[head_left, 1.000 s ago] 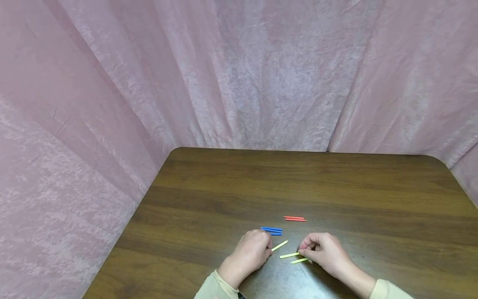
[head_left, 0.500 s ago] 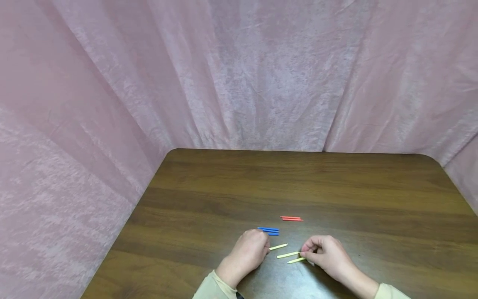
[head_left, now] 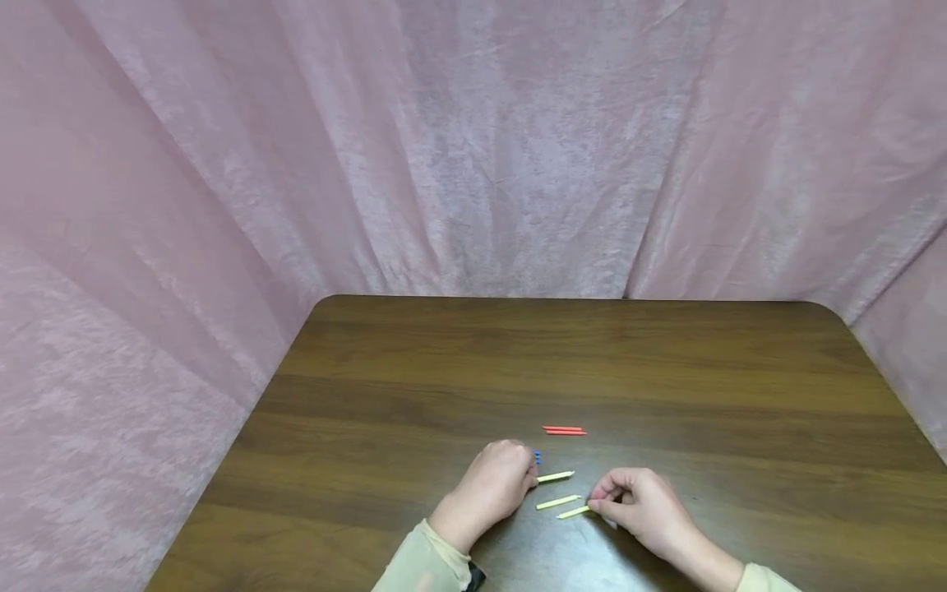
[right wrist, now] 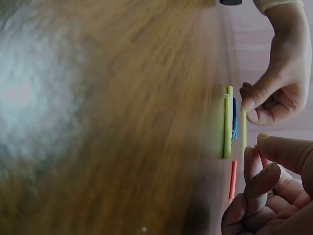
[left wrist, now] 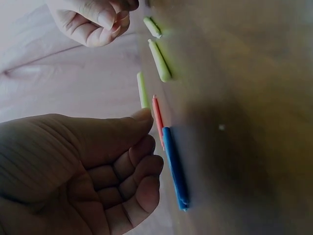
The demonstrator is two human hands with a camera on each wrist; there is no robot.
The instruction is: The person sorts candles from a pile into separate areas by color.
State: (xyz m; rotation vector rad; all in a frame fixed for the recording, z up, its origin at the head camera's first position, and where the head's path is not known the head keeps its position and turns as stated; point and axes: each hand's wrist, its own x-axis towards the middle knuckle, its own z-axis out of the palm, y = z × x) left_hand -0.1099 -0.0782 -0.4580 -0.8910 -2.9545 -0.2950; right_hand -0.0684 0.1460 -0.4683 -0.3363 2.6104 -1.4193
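Note:
My left hand (head_left: 494, 485) pinches one end of a thin yellow candle (head_left: 556, 477) between thumb and forefinger; in the left wrist view this candle (left wrist: 142, 90) points away from the fingertips. Just behind that hand lie blue candles (head_left: 538, 457), mostly hidden by it in the head view. Two more yellow candles (head_left: 558, 502) lie side by side on the table in front of the hands. Beside their right ends is my right hand (head_left: 644, 506), its fingers loosely curled and nothing visible in them; its fingertips overlap the nearer candle's end in the head view.
Two red candles (head_left: 565, 430) lie together farther back on the brown wooden table (head_left: 370, 395). Pink curtains (head_left: 481, 164) hang behind the table's far edge and along its left side. A black band (head_left: 476, 577) shows at the left sleeve.
My left hand has moved slightly away from me with its yellow candle, now covering most of the blue candles. My right fingertips no longer overlap the middle yellow candle. The head view has shifted rightward.

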